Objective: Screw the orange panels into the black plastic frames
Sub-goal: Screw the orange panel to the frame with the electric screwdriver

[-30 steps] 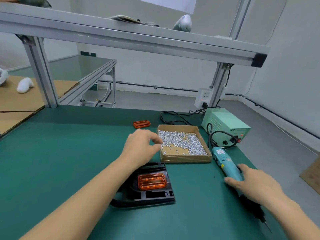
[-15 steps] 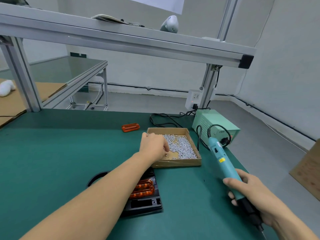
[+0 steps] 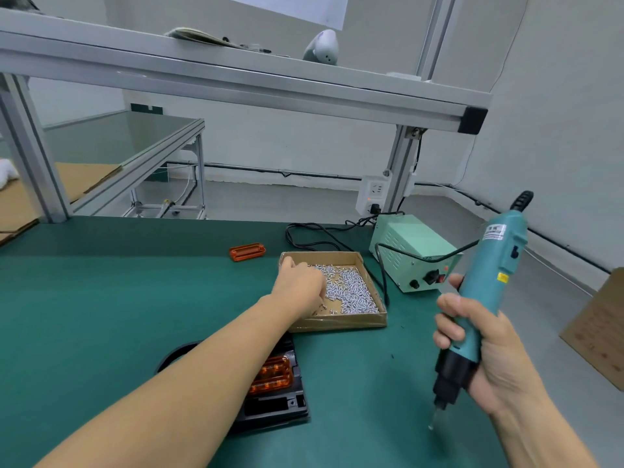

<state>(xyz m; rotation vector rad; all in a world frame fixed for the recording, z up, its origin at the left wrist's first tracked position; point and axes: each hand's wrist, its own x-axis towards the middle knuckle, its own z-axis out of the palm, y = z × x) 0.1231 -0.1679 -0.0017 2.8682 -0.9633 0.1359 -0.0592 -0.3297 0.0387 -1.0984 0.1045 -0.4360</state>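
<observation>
Left hand (image 3: 299,285) digs in screw box (image 3: 371,319) (grip unclear); right hand (image 3: 486,352) clenches driver (image 3: 486,288). I'd pinch tiny, slippery screws (image 3: 351,292) by the shank.

green bench (image 3: 101,298) carries screw box (image 3: 337,324), black frame (image 3: 280,405), spare orange panel (image 3: 247,252), power supply (image 3: 413,251).

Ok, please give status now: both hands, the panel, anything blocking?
Left hand down in screw box, grasp unseen. Right hand grips screwdriver, bit down. Orange panel seated in black frame, left forearm partly covers it.
</observation>
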